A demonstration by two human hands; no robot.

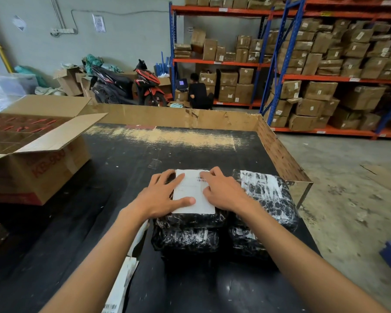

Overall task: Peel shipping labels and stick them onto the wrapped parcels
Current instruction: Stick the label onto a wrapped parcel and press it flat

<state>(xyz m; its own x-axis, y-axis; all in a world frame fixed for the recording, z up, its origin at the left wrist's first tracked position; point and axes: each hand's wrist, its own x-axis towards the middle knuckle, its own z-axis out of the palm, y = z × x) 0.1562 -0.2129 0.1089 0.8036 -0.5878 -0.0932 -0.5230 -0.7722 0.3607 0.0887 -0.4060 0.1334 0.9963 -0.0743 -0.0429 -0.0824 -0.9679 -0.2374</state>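
A pale grey-green wall (122,37) with papers stuck on it closes the far side of a storeroom, above a bare grey concrete floor (339,168). To the right stand tall shelves (287,77) with blue posts and orange beams, packed with brown cartons (321,91). A red and black scooter (131,84) is parked by the wall, and daylight enters at the far left.

Label (193,193) atop left parcel (187,219); second parcel (269,199) right; carton (32,163) far left.
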